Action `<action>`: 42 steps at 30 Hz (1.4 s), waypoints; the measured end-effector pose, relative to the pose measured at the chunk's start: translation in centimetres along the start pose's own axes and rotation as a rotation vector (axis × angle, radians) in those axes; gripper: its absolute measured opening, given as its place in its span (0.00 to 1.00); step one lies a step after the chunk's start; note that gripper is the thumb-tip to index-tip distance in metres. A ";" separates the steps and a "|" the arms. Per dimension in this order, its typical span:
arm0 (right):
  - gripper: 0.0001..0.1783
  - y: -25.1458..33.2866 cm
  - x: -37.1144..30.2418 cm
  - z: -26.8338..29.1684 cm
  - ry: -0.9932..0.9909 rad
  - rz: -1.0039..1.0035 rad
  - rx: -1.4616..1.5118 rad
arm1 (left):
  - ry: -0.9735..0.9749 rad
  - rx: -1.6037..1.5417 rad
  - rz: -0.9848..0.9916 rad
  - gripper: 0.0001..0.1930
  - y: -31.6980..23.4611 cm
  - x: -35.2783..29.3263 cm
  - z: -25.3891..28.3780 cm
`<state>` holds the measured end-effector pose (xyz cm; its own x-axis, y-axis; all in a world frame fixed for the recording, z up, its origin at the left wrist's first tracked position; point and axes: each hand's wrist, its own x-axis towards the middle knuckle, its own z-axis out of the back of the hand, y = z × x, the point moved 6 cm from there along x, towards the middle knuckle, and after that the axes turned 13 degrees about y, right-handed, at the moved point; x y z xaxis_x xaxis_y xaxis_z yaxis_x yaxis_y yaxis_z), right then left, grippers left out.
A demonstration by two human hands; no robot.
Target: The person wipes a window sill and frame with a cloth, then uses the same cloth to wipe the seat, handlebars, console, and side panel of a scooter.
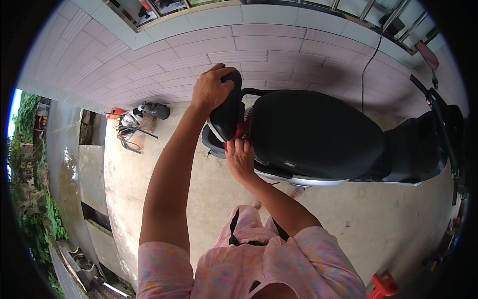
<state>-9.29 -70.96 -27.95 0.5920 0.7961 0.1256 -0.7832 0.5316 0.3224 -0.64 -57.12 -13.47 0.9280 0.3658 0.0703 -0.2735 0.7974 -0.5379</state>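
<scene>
A scooter with a broad black seat (313,134) stands side-on before me, its handlebar (445,134) to the right. At its rear end rises a padded black backrest (229,112). My left hand (213,88) is closed over the far upper end of this backrest, thumb on the pad. My right hand (240,158) is at the near end, fingers bent around a red cloth (243,130). The cloth lies in the gap between backrest and seat, and my fingers partly hide it.
A pink tiled wall (269,57) with barred windows runs behind the scooter, and a black cable (369,65) hangs down it. Dark bottle (158,110), hose (130,137) and other gear sit on the concrete floor at left. A red plastic object (383,286) stands at lower right.
</scene>
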 end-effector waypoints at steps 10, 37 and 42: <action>0.12 -8.7 -10.8 -2.6 0.066 0.114 -0.108 | 0.014 -0.006 0.003 0.18 -0.6 0.1 0.1; 0.19 -27.1 17.9 4.6 0.223 -0.146 1.013 | 0.004 -0.028 0.054 0.20 -0.5 0.0 0.6; 0.18 -31.5 21.1 -3.8 0.663 -0.181 0.628 | 0.044 -0.076 0.101 0.20 -0.5 0.4 0.3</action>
<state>27.11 -69.77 -39.03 0.3138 0.8219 -0.4754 -0.3290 0.5638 0.7576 -0.20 -57.25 -12.89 0.9076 0.4191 -0.0235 -0.3473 0.7184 -0.6028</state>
